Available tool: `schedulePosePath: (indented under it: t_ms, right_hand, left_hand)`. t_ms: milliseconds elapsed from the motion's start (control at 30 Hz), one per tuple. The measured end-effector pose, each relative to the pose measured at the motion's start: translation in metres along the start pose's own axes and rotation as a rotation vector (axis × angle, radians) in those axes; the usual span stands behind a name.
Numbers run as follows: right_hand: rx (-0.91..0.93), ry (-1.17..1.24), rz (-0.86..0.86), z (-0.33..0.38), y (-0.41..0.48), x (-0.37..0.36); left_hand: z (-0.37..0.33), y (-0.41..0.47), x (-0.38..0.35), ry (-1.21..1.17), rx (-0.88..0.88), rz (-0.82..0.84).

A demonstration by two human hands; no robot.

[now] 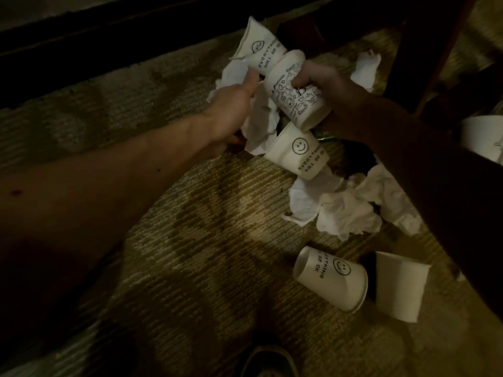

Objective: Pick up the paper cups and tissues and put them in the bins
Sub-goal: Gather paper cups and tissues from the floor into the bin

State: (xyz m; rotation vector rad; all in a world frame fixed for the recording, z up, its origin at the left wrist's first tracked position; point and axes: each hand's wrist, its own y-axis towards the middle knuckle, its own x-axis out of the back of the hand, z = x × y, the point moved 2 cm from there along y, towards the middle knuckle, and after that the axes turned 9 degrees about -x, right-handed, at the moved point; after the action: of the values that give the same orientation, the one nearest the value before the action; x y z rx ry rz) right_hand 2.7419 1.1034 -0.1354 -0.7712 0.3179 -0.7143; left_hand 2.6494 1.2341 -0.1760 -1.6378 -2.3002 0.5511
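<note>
Head view: the left hand (234, 104) curls its fingers around a crumpled tissue (261, 123), with the thumb up by a smiley cup (258, 47). The right hand (330, 85) has its fingers clamped on a doodle-printed cup (295, 91). A second smiley cup (298, 152) sits against the tissue, just below. On the carpet (190, 240) lie a tissue pile (343, 210), a tipped smiley cup (330, 278) and, just beside it, a plain cup (400, 285).
</note>
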Motion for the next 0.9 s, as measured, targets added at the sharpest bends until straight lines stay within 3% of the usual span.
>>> schedulePosePath:
  t_ms: [233, 333, 500, 567, 733, 900]
  right_hand:
    - [0.045, 0.350, 0.264, 0.003, -0.020, -0.028]
    - [0.066, 0.453, 0.429, 0.004, -0.033, -0.044]
    - [0.056, 0.444, 0.416, -0.008, -0.040, -0.064]
    - [0.034, 0.367, 0.377, -0.019, -0.041, -0.071]
    - [0.018, 0.444, 0.222, -0.025, -0.038, -0.063]
    - [0.104, 0.461, 0.113, 0.013, -0.016, -0.054]
  left_hand:
    - [-0.026, -0.025, 0.004, -0.454, -0.076, 0.200]
    - [-0.034, -0.036, 0.002, -0.432, -0.126, 0.231]
    - [-0.031, -0.057, 0.012, -0.270, -0.167, 0.187]
    - [-0.020, -0.064, 0.021, -0.189, -0.102, 0.074]
    - [-0.007, -0.073, 0.054, 0.088, 0.013, -0.504]
    - [-0.010, -0.073, 0.082, 0.012, 0.081, -0.549]
